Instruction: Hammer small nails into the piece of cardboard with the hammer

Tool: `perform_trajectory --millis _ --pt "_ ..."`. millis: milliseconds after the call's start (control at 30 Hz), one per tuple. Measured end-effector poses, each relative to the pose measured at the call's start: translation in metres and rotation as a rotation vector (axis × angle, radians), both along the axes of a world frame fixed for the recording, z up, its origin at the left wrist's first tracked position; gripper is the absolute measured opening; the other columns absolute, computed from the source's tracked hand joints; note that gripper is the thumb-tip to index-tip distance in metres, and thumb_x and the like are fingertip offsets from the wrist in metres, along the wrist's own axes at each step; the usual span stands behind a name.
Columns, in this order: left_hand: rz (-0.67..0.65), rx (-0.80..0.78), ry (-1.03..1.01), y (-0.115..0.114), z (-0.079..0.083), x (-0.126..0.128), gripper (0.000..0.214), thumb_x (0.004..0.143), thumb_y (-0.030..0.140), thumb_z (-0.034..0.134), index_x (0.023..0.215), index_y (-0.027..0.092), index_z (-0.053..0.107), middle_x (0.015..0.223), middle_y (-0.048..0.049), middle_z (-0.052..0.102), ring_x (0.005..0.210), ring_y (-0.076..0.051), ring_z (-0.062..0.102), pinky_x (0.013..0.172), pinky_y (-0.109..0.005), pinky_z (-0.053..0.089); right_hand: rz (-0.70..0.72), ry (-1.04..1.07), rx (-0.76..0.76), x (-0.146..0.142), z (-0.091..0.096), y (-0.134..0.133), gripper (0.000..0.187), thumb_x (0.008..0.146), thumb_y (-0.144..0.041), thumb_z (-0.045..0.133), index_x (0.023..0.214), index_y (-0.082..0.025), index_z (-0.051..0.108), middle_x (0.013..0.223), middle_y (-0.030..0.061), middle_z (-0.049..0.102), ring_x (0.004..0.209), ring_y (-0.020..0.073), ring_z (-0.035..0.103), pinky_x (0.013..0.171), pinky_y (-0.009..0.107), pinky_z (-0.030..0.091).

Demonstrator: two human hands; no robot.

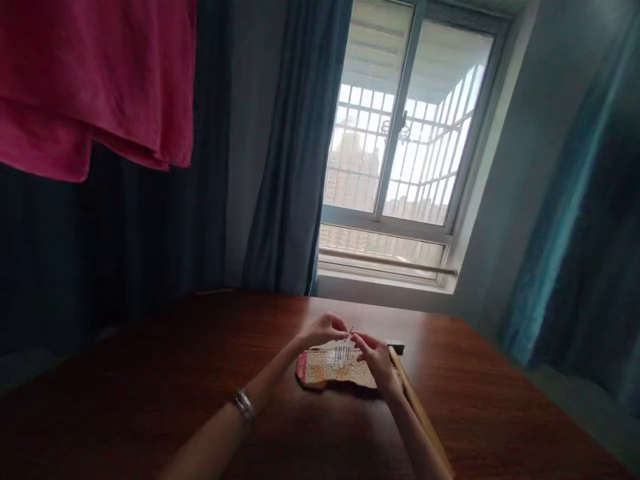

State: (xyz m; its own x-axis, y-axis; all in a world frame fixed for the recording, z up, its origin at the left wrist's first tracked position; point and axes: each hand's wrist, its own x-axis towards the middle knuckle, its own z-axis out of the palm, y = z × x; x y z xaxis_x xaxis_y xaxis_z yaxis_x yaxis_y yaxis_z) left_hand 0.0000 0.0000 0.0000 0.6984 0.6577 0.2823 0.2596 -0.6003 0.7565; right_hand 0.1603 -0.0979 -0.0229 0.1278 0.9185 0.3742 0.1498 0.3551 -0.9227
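Note:
My left hand (pixel 325 328), with a silver bracelet (pixel 243 405) on its wrist, has its fingertips pinched together above a patterned mat (pixel 320 375). Opposite it, my right hand (pixel 374 357) brings its thumb and forefinger to the same spot. Between the fingertips of both hands is a short, thin, pale stick-like piece (pixel 351 329), too small to name. The mat is cream with small dots and has a pink left end. Several thin dark upright lines (pixel 342 353) show over the mat beneath my hands; I cannot make out what they belong to.
A long light wooden rod (pixel 420 407) lies along my right forearm on the brown table (pixel 270 437). A dark flat object (pixel 397 348) sits behind my right hand. Pink cloth (pixel 100 80) hangs at upper left. A window (pixel 390 140) and blue curtains (pixel 295 153) stand beyond the table.

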Motion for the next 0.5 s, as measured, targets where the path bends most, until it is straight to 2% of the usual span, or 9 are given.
perform_trajectory --millis 133,267,400,500 --pt "0.023 0.038 -0.023 -0.009 -0.009 0.01 0.034 0.069 0.042 0.059 0.077 0.01 0.069 0.069 -0.0035 0.066 0.064 -0.013 0.056 0.054 -0.019 0.038 -0.064 0.01 -0.006 -0.002 -0.003 -0.002 0.037 0.073 -0.045 0.058 0.09 -0.014 0.069 0.079 0.0079 0.068 0.071 0.0192 0.059 0.047 0.022 0.045" --pt "0.008 0.036 -0.032 -0.013 -0.011 0.014 0.036 0.07 0.043 0.059 0.077 0.01 0.069 0.069 -0.0045 0.066 0.064 -0.014 0.056 0.053 -0.019 0.038 -0.067 -0.037 0.02 0.002 -0.008 0.0 0.036 0.073 -0.046 0.058 0.086 -0.014 0.068 0.077 0.0063 0.067 0.067 0.0175 0.059 0.047 0.022 0.045" --pt "-0.001 0.034 -0.035 -0.01 -0.008 0.013 0.034 0.068 0.042 0.061 0.079 0.011 0.069 0.069 -0.0045 0.067 0.064 -0.014 0.057 0.055 -0.021 0.04 -0.104 -0.082 0.05 0.012 -0.018 0.009 0.037 0.074 -0.047 0.054 0.086 -0.014 0.066 0.074 0.0051 0.065 0.064 0.0165 0.058 0.047 0.023 0.046" --pt "0.079 0.037 -0.116 -0.002 -0.011 0.013 0.034 0.068 0.041 0.062 0.082 0.011 0.068 0.074 -0.0059 0.067 0.068 -0.016 0.059 0.059 -0.023 0.043 -0.165 -0.157 0.045 0.02 -0.031 0.019 0.04 0.076 -0.049 0.051 0.086 -0.013 0.065 0.074 0.006 0.066 0.065 0.0179 0.06 0.048 0.024 0.047"
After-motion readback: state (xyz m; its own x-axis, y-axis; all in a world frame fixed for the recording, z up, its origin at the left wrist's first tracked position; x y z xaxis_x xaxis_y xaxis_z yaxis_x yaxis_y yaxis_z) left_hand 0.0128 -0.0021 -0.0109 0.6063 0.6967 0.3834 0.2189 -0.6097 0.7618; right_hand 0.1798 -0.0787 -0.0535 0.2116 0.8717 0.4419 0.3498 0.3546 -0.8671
